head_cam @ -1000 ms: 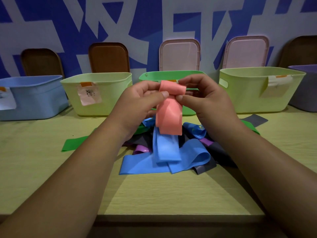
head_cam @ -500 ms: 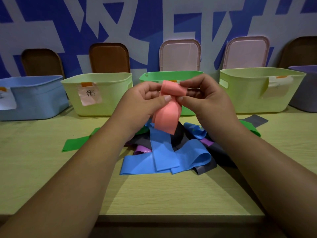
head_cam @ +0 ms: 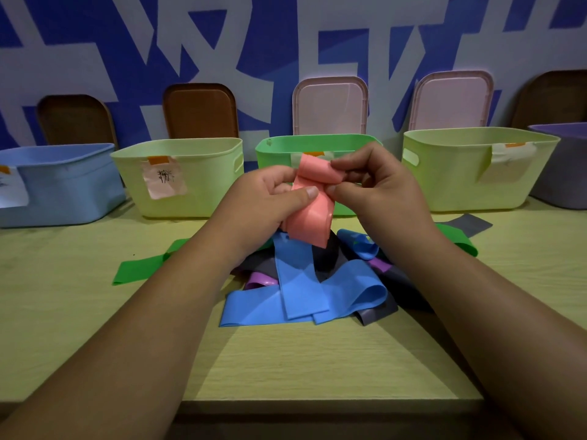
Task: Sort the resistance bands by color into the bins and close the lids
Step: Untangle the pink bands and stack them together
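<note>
A pink resistance band [head_cam: 313,211] hangs folded between my left hand [head_cam: 270,198] and my right hand [head_cam: 378,185], both pinching its upper part above the pile. Below lies a heap of bands: blue ones [head_cam: 305,290] in front, a green one [head_cam: 143,268] stretching left, purple [head_cam: 260,279] and dark grey [head_cam: 473,223] ones mixed in. Along the back stand open bins: blue [head_cam: 63,185], yellow-green [head_cam: 197,192], green [head_cam: 276,150], another yellow-green [head_cam: 451,179], and purple [head_cam: 559,173] at the right edge.
Lids lean on the wall behind the bins: brown ones [head_cam: 200,109] at left and far right, pale pink ones [head_cam: 330,106] behind the middle bins. Paper labels [head_cam: 163,179] are taped on the bin fronts. The table's front edge [head_cam: 317,403] runs near my forearms.
The pink band's hanging end has been drawn up and is shorter. My fingers have worked the fold at its top; both hands stay in about the same place.
</note>
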`<state>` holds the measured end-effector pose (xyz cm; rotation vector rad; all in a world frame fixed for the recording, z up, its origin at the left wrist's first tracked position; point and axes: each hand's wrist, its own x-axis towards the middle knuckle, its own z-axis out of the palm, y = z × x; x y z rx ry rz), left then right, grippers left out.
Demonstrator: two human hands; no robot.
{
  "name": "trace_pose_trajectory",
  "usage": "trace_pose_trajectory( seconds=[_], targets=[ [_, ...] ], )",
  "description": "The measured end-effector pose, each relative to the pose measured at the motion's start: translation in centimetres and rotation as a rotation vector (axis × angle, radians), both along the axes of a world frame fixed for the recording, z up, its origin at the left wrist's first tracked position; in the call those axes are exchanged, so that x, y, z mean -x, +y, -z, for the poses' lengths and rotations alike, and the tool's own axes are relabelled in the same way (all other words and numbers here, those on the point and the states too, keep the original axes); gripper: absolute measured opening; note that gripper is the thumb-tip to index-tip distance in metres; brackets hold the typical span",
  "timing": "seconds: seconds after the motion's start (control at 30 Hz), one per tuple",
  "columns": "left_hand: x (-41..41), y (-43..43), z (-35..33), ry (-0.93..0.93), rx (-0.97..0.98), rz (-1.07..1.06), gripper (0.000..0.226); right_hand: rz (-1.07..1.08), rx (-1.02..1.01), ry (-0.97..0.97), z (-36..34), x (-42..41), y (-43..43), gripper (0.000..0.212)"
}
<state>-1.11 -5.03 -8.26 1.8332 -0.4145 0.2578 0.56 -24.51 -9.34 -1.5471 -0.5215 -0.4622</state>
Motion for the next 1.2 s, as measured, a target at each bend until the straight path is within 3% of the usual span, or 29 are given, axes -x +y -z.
trace_pose_trajectory(
  seconds=[0.2,0.4,0.53,0.67,0.8,1.0,1.2],
  targets=[
    [0.1,0.1,0.0,-0.047,-0.014,-0.054,0.019,-0.055,0.090,-0.003,0.2,0.2,0.0,0.024],
    [0.0,0.4,-0.2,-0.028,0.025,-0.054,0.017,0.036,0.096,-0.010,0.2,0.1,0.0,0.018],
    [0.0,0.5,-0.4,-0.012,0.000,-0.083,0.017,0.040,0.034,0.012,-0.1,0.2,0.0,0.021],
    [-0.1,0.5,-0.3,0.002,-0.022,-0.125,0.028,0.064,0.097,-0.002,0.0,0.2,0.0,0.022],
    [-0.2,0.2,-0.3,0.010,-0.014,-0.143,0.019,0.084,0.156,-0.057,0.4,-0.1,0.1,0.023],
    [0.1,-0.2,-0.2,0.028,-0.034,-0.188,0.041,0.056,0.234,-0.175,0.9,-0.6,0.2,0.024],
    [-0.5,0.4,-0.3,-0.027,0.053,-0.169,0.028,-0.040,0.100,-0.042,0.6,-0.2,0.3,0.019]
  ],
)
